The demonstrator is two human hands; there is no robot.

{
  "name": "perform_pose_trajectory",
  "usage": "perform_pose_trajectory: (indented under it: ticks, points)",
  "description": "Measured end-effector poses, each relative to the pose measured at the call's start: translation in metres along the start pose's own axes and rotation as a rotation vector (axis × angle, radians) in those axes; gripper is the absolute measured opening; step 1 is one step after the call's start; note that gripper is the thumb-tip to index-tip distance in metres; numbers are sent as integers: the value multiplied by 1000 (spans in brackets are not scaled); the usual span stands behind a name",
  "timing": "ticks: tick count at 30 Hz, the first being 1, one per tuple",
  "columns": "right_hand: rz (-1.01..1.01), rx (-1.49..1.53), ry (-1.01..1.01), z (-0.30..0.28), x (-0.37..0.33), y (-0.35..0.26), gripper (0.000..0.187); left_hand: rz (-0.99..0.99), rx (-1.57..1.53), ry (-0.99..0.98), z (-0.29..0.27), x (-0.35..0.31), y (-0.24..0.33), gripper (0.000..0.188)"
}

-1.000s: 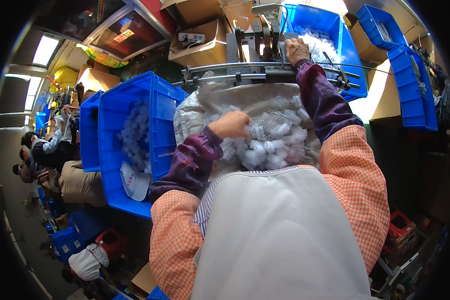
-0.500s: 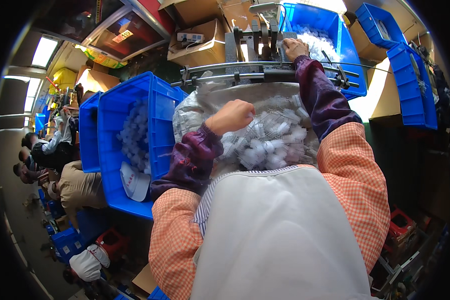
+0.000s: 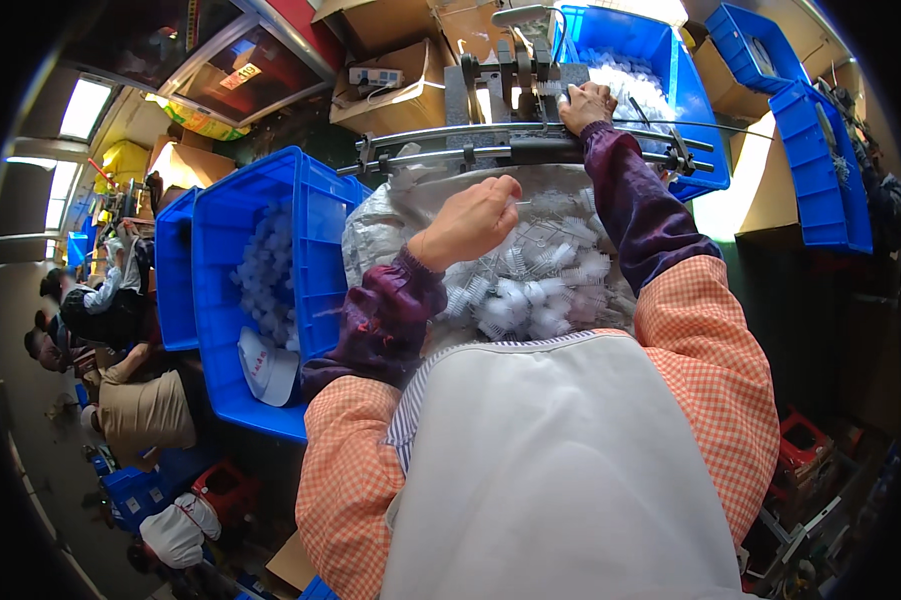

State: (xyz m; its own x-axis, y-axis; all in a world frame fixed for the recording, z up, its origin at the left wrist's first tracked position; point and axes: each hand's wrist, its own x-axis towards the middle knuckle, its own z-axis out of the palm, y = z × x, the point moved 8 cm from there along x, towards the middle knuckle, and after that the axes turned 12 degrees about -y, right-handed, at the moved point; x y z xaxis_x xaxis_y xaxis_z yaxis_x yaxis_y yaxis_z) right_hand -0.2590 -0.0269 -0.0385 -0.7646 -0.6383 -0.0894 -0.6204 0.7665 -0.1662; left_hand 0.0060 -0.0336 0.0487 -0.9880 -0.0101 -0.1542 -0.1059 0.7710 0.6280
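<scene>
L hand (image 3: 478,218) pinched, L arm (image 3: 382,325) bent — R hand (image 3: 588,108) fwd, R arm (image 3: 646,200) outstretched.

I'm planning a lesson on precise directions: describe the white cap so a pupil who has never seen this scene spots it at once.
Left of the person's white apron is a big blue bin, beside the purple left sleeve. In the bin's near end lies the cap. It is one broad piece with a brim and red marks, unlike the small white pieces heaped beyond it.
</scene>
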Motion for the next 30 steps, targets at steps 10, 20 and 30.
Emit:
perform_pose_trajectory:
  ticks: [10,20,30]
  points:
    - [-104,-99,109,5,-4,-48,28,134,-52,53,24,10,-8,24]
    - [-95,18,57,1,19,26,27,55,-228,222,10,15,-22,22]
    - [315,-111,202,-65,5,104,31,81,-236,275,7,23,-22,22]
